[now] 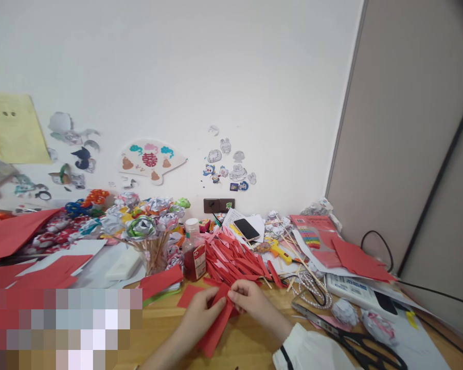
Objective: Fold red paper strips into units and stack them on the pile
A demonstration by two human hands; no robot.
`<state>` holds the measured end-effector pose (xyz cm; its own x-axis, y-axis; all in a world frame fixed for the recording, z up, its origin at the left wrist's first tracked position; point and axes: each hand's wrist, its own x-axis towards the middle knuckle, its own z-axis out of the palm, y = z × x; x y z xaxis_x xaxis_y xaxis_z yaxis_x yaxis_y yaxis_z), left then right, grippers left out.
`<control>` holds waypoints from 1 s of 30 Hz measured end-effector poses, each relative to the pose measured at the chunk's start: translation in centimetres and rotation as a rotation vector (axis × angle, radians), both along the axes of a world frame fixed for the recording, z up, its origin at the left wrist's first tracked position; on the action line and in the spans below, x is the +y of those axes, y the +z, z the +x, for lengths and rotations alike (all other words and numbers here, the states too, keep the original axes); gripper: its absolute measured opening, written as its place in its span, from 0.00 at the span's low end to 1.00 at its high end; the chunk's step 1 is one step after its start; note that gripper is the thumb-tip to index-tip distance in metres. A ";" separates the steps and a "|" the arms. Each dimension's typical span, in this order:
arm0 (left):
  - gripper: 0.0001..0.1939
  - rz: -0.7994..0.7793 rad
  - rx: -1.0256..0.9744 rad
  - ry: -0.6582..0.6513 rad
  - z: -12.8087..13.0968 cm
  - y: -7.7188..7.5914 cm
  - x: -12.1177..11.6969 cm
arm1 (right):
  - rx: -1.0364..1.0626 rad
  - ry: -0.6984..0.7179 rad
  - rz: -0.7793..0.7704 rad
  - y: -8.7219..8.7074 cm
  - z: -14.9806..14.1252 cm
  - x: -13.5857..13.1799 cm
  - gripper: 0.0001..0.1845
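A strip of red paper [216,329] is held between my two hands above the wooden table. My left hand [202,309] grips it from the left, thumb on top. From the right, my right hand [249,299] pinches the paper's upper part with thumb and finger. Just behind my hands lies a heap of folded red paper strips [231,254]. Another flat piece of red paper [187,295] rests on the table left of my left hand. The lower end of the held paper points toward me.
Black-handled scissors [355,336] lie at the right, near crumpled paper balls [345,312]. A yellow glue gun [280,251] and a phone [247,229] sit behind. Left of the heap stand a bottle of red liquid [194,254] and paper flowers [141,226] on sticks.
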<state>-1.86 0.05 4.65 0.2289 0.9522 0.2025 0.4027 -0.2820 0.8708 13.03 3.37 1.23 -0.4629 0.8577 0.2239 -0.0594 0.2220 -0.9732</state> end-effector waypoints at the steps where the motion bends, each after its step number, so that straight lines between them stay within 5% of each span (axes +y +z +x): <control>1: 0.11 -0.003 0.005 -0.004 0.0 0.0 0.0 | 0.001 -0.005 -0.005 0.0 0.0 0.0 0.17; 30: 0.12 -0.003 0.067 -0.007 0.0 -0.2 0.0 | -0.026 -0.065 0.050 0.3 -0.3 -0.5 0.18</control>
<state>-1.91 0.10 4.42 0.2488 0.9510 0.1837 0.4584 -0.2827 0.8426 12.69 2.85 1.52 -0.4124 0.8743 0.2558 -0.0182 0.2729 -0.9619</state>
